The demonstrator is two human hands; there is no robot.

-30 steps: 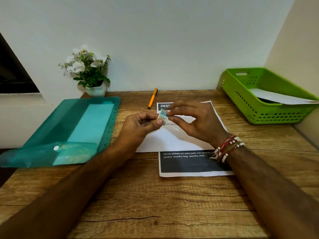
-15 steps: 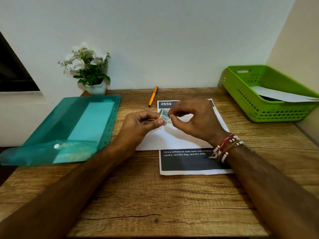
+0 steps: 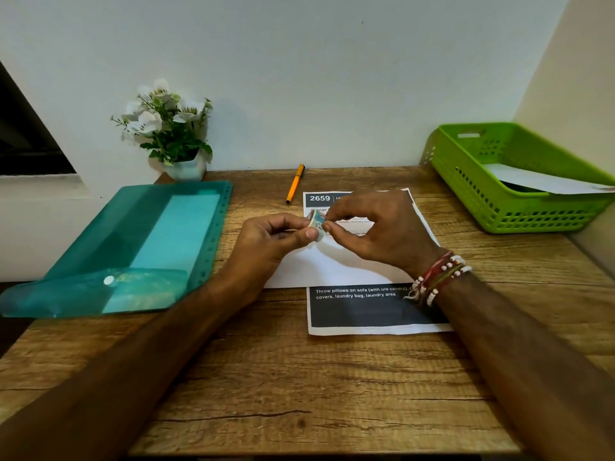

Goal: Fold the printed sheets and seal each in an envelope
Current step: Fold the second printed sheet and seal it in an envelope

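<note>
We read "2659" in white on the dark header of the printed sheet (image 3: 376,314), and lower down "Throw pillows on sofa (with old covers)… covers, laundry bag, laundry area". The middle lines are too small to read. A white envelope (image 3: 336,267) lies across the sheet on the wood-grain table (image 3: 299,394).

Left hand (image 3: 269,241) and right hand (image 3: 376,227) both pinch a small sticker (image 3: 316,225), thumb against fingertip; its print is illegible.

Translucent teal plastic folder (image 3: 133,247) at left. Green perforated basket (image 3: 519,181) at right is cut off by the frame and holds white paper. Orange pen (image 3: 295,183) behind.
</note>
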